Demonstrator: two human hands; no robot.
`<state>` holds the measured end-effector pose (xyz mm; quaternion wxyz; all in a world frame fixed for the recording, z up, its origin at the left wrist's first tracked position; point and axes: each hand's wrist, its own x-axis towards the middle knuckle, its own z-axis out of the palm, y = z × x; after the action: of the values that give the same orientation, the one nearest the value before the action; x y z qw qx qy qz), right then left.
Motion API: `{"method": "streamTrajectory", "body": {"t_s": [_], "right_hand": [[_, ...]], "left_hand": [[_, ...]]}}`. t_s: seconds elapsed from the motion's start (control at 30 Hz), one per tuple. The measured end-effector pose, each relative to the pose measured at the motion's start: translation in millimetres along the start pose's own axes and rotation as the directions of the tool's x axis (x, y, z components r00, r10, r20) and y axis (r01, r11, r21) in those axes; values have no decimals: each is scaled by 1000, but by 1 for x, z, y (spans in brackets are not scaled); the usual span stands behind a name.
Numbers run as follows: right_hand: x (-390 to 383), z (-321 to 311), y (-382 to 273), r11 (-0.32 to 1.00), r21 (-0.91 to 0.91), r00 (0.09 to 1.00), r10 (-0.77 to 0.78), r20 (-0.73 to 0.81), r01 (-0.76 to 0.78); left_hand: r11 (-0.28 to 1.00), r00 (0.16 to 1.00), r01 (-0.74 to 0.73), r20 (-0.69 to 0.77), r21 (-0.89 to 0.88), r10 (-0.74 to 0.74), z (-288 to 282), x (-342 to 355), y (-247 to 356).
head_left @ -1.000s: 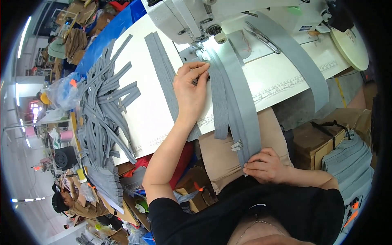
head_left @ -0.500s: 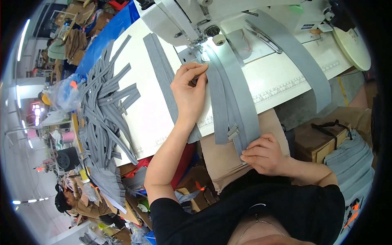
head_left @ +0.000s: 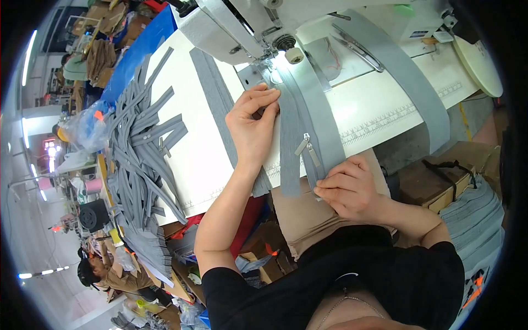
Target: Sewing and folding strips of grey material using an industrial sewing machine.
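Note:
A grey zipper (head_left: pixel 302 118) with two metal pulls (head_left: pixel 309 149) runs toward me from the lit needle area of a white sewing machine (head_left: pixel 223 34). Along its right side lies a wide grey fabric strip (head_left: pixel 324 118). Close to the needle, my left hand (head_left: pixel 252 126) pinches the zipper's left tape edge between thumb and fingers. At the table's near edge, my right hand (head_left: pixel 351 190) is closed on the near end of the zipper and strip, its thumb hidden. The pulls lie between my hands, nearer the right one.
Many grey zippers (head_left: pixel 140 140) are heaped on the left of the white table (head_left: pixel 198 170). Another grey strip (head_left: pixel 214 91) lies left of my left hand. Metal tweezers (head_left: pixel 360 50) rest right of the needle. A person (head_left: pixel 113 275) sits farther off at left.
The zipper and strip have shifted away from me toward the needle, carrying the pulls up. My right hand has followed, up and slightly left. My left hand has barely moved.

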<state>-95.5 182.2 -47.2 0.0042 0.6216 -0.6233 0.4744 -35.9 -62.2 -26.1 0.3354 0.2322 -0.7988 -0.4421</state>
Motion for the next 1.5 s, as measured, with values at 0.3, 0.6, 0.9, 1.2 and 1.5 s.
{"method": "streamTrajectory", "body": {"t_s": [0.3,0.6,0.9,1.2,1.5], "right_hand": [[34,-4,8,995,-36,995,96,14,-96],[45,9,17,990,-43,989,127,-72,-131],[45,2,17,992,-93,996,84,0,-84],[48,-27,27,967,-247,991,-30,132,63],[59,-23,31,983,-183,994,7,111,13]], "left_hand": [[999,1000,24,8,-40,-24,-2,1,-3],[999,988,-26,155,-33,30,-3,-1,-7],[995,978,8,207,-98,12,-4,-1,-5],[998,999,43,17,-47,-42,3,-3,11],[998,998,66,18,-20,-65,6,-4,10]]}}
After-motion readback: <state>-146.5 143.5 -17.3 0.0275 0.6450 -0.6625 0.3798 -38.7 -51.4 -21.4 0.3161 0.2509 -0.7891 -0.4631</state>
